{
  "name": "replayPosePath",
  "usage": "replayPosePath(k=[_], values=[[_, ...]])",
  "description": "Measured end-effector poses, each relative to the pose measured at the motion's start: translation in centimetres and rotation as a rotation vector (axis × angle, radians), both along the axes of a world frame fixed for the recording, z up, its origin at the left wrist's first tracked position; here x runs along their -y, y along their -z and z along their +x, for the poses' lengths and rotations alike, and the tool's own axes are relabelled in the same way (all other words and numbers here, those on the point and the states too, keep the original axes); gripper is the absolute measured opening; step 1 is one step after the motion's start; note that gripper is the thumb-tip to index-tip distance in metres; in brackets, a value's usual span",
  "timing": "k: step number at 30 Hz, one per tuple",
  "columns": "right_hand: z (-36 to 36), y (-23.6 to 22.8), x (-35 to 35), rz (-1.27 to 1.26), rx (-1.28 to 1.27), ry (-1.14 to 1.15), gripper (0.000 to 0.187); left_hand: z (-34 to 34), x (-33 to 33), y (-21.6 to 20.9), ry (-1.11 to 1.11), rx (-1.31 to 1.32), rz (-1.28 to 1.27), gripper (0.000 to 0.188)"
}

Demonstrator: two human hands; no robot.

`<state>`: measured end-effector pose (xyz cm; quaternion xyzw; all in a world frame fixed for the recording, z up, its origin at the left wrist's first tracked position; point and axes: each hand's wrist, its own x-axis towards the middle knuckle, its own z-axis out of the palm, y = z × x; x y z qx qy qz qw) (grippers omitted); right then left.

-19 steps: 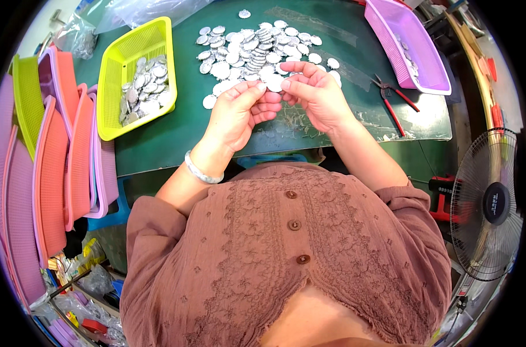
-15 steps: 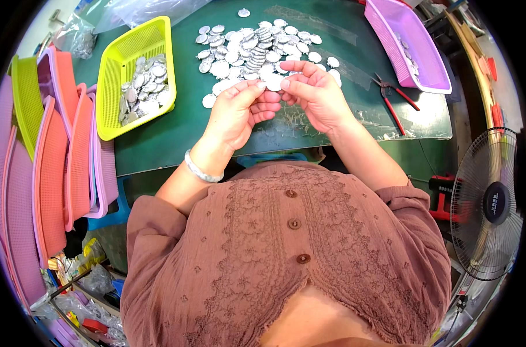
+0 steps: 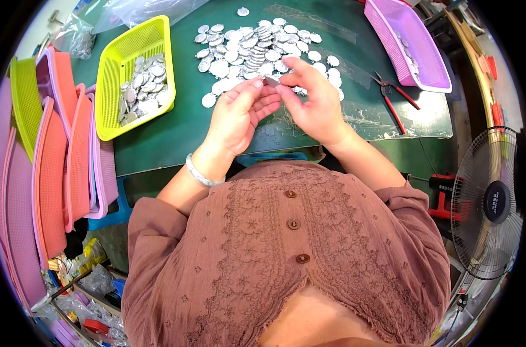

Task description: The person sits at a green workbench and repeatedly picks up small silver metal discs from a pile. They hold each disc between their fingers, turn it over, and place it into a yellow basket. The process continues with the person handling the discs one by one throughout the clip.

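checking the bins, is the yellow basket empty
No, the yellow basket holds a heap of silver discs at its right end.

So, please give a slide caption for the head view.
Both hands pinch a small silver disc above a pile of discs.

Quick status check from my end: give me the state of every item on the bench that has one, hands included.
left hand: pinching a small silver disc, with the right
right hand: pinching the same small silver disc
pile of silver discs: loose, spread on the green mat
yellow basket: partly filled with discs
purple tray: nearly empty, a few pieces inside
red-handled pliers: lying unused, handles apart
fan: running or not, cannot tell
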<state>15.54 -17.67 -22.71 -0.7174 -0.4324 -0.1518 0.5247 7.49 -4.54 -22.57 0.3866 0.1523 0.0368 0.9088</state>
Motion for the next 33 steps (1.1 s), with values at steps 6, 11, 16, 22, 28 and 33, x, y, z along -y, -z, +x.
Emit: replayPosePath(k=[6, 11, 16, 22, 28, 33], values=[[0.4, -0.6, 0.4, -0.030, -0.045, -0.190, 0.037, 0.0, -0.8, 0.2, 0.097, -0.005, -0.198, 0.034], [3.2, 0.6, 0.8, 0.001, -0.267, -0.089, 0.032, -0.1, -2.5, 1.2, 0.284, 0.117, -0.412, 0.042], [4.9, 1.4, 1.2, -0.256, -0.242, 0.032, 0.033, -0.3, -2.7, 1.1, 0.297, 0.134, -0.394, 0.042], [5.3, 1.2, 0.4, -0.439, -0.117, 0.048, 0.038, -0.5, -2.9, 1.3, 0.274, 0.093, -0.358, 0.042], [6.1, 1.4, -1.0, -0.564, 0.034, 0.020, 0.039, -0.8, -3.3, 1.4, 0.288, 0.171, -0.327, 0.042], [5.8, 1.3, -2.4, -0.602, 0.101, -0.058, 0.040, -1.1, -4.0, 2.4, 0.205, 0.015, -0.137, 0.023]])
